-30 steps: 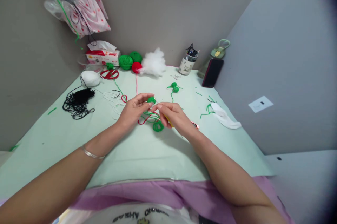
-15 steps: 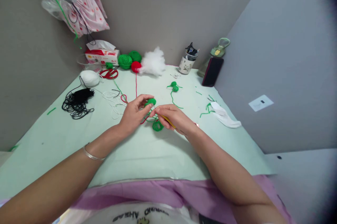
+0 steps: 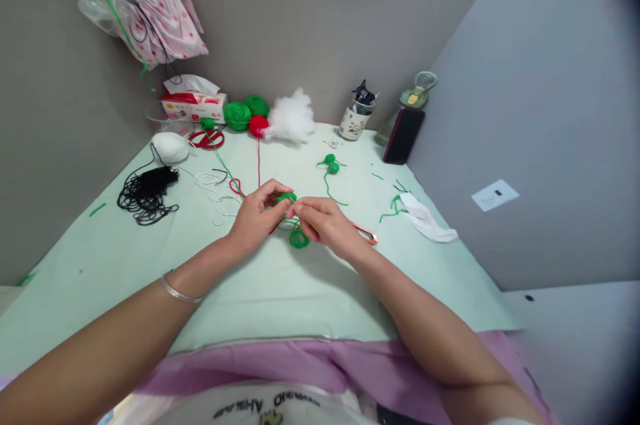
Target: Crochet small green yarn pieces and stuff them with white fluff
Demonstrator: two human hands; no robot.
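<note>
My left hand [image 3: 257,213] pinches a small green crocheted piece [image 3: 287,198] above the pale green table [image 3: 250,292]. My right hand [image 3: 327,225] is closed close beside it, fingers pressed together on a thin hook that barely shows. A red yarn strand [image 3: 259,158] runs from the hands back to a red yarn ball [image 3: 259,126]. A green crocheted ring [image 3: 299,239] lies on the table just under my hands.
Green yarn balls [image 3: 239,116], white stuffing [image 3: 291,118], a tissue box [image 3: 194,105] and red scissors [image 3: 207,139] stand at the back. Black yarn [image 3: 149,188] lies left. A cup [image 3: 355,122], a phone [image 3: 403,136] and white cloth [image 3: 427,220] sit right.
My right hand has moved slightly left, closing in on the green piece. The yellow hook handle seen before is now hidden in the hand.
</note>
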